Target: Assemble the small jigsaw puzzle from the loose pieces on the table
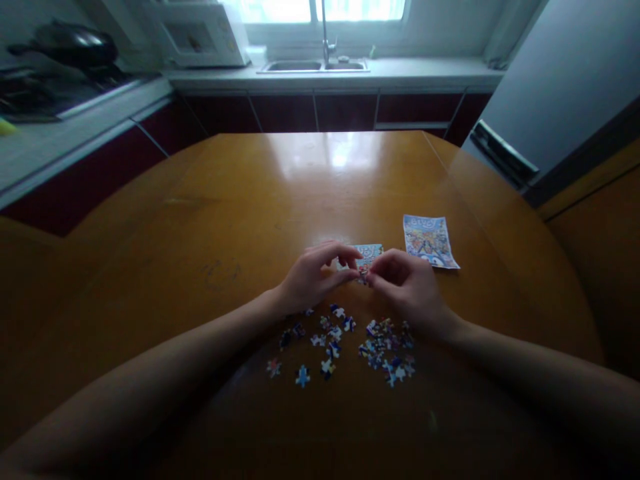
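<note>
A partly joined jigsaw puzzle (369, 252) lies on the wooden table, its upper part showing between my hands and the rest hidden by them. My left hand (320, 272) rests at its left side, thumb and index finger apart, with the fingertips at the puzzle's edge. From the right, my right hand (407, 283) pinches a small puzzle piece (364, 273) at the puzzle's lower edge. Nearer to me lie loose puzzle pieces: a scattered group (334, 332) below my left hand and a denser pile (385, 340) below my right hand.
A creased printed picture sheet (431, 241) lies right of the puzzle. The wooden table (240, 200) has a rounded edge. Beyond it are a counter with a sink (295, 66), a microwave (200, 37), a black pan (75, 45) on the stove, and a fridge (560, 87) at right.
</note>
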Tool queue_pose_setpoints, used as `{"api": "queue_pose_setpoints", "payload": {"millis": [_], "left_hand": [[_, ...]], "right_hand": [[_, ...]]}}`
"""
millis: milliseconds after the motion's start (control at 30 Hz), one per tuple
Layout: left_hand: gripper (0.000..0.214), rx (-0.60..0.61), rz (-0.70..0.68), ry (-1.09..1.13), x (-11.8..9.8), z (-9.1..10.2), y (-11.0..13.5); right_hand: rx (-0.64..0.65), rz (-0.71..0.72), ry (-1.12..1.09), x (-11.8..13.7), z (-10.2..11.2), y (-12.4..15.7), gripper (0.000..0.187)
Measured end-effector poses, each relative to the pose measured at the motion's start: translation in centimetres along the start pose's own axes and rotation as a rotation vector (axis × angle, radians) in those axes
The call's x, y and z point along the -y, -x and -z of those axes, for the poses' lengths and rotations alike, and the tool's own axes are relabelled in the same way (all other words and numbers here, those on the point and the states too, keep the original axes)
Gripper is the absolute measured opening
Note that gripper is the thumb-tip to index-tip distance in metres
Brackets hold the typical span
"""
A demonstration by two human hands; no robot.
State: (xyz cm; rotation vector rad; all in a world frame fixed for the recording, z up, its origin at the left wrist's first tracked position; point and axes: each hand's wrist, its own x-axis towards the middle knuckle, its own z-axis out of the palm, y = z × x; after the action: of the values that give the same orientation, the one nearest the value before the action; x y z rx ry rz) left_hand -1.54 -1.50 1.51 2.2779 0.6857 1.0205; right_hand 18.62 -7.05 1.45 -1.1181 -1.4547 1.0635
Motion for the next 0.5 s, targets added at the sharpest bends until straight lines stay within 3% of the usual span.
{"api": "queue_pose_setpoints", "payload": {"millis": [133, 233, 500], "left_hand": [[0.020, 0.019, -0.174, -0.044, -0.1, 0.2, -0.2], [0.010, 0.000, -0.213, -0.060, -0.3, 0.1, -0.3], [0.010, -0.016, -0.192, -0.047, -0.2, 0.1, -0.2]], "right_hand": [[-0.016, -0.058, -0.107, 0.1, 0.1, -0.4, 0.011], [0.037, -0.042, -0.069, 0.1, 0.4, -0.4, 0.011], [0.125, 0.278, 0.172, -0.2, 1.4, -0.7, 0.008]]}}
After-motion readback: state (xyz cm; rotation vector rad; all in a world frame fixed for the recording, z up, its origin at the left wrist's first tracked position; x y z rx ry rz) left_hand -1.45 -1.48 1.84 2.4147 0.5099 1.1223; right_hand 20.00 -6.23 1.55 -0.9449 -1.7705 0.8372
